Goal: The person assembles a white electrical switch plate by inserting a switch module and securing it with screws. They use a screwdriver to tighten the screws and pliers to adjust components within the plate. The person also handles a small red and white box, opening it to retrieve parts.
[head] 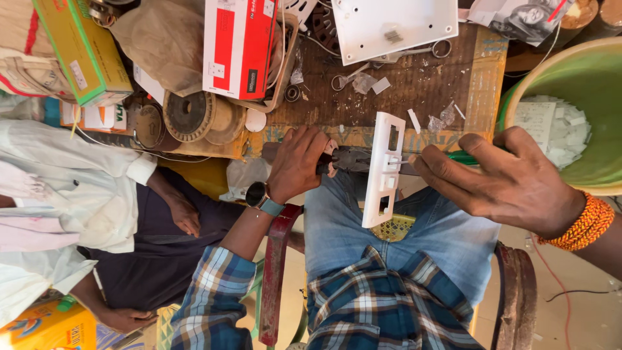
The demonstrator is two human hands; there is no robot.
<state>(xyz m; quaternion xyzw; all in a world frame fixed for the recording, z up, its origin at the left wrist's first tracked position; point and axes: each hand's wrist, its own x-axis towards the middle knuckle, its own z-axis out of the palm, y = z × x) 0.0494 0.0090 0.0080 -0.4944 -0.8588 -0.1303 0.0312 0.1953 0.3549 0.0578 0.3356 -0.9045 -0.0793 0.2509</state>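
Observation:
A long white plastic switch frame (383,170) with rectangular cut-outs stands on edge over my lap, against the front of the wooden table (421,84). My left hand (295,162), with a watch on the wrist, is closed around a dark-handled tool (346,159) whose head meets the frame from the left. My right hand (505,178), with an orange bead bracelet, grips a green-handled screwdriver (461,157). Its thin metal shaft points at the frame's right side.
On the table lie a white panel (392,26), scissors (343,78), a red and white box (238,45), a green box (81,48), wire spools (191,116) and plastic scraps. A green tub (570,84) with white pieces stands at right. Another person (78,201) sits at left.

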